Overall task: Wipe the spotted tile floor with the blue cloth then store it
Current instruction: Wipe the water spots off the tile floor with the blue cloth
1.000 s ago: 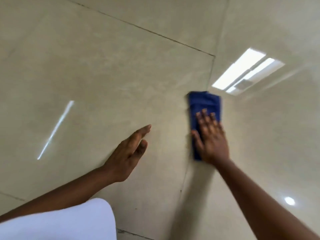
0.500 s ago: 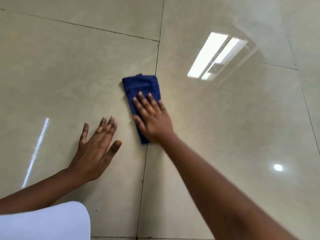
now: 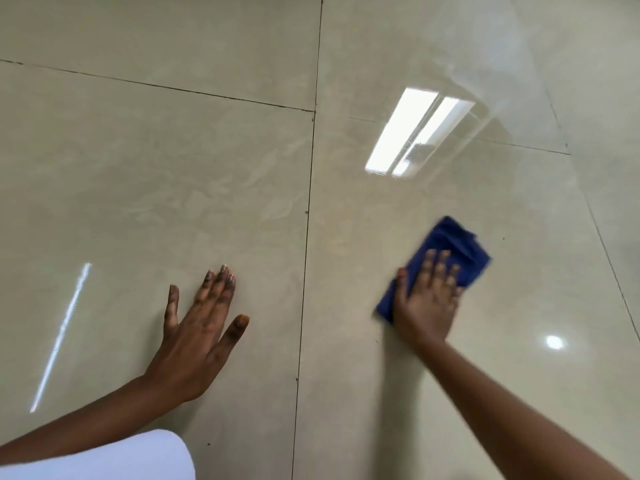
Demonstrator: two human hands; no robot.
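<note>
A folded blue cloth (image 3: 450, 244) lies on the glossy beige tile floor (image 3: 173, 188), right of the long grout line. My right hand (image 3: 427, 303) presses flat on the cloth's near half with straight fingers; its image is blurred. My left hand (image 3: 199, 327) rests flat on the tile left of the grout line, fingers spread, holding nothing. A few tiny dark specks dot the floor near the cloth and along the grout line.
Dark grout lines (image 3: 306, 237) cross the floor. Bright reflections of ceiling lights (image 3: 415, 133) shine on the tiles. A white garment (image 3: 121, 459) fills the bottom left corner.
My right hand has slid the blue cloth from the grout line rightwards onto the right tile. My left hand has stayed flat on the left tile.
</note>
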